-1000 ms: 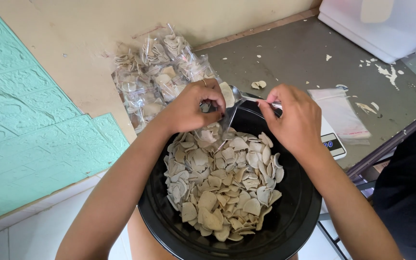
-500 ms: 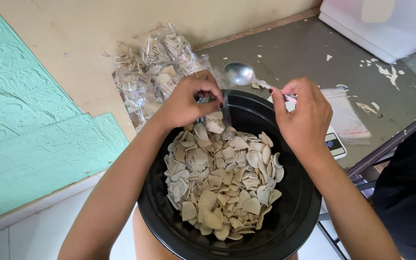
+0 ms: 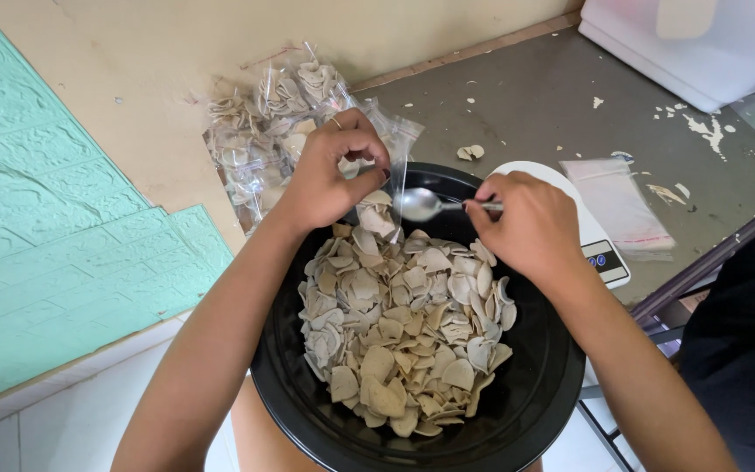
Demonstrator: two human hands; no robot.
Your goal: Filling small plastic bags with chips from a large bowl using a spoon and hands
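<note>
While only the head view is on hand, it shows the key relation plainly: the spoon [image 3: 430, 205] lies just beside the bag [image 3: 386, 166], at about four o'clock from the bag's mouth, its long axis running nearly level from three o'clock to nine o'clock, bowl toward the bag. The right hand [image 3: 526, 227] is curled shut around the handle, knuckles up, wrist coming in from five o'clock. The left hand [image 3: 334, 175] is closed in a pinch on the clear bag, holding it upright over the far rim of the black bowl [image 3: 535, 393], forearm rising from seven o'clock. The bag already holds some chips [image 3: 404, 323]; the main heap fills the bowl below both hands. The spoon bowl looks empty. Filled bags [image 3: 264, 131] lie at eleven o'clock, a scale [image 3: 600, 249] at three o'clock.
</note>
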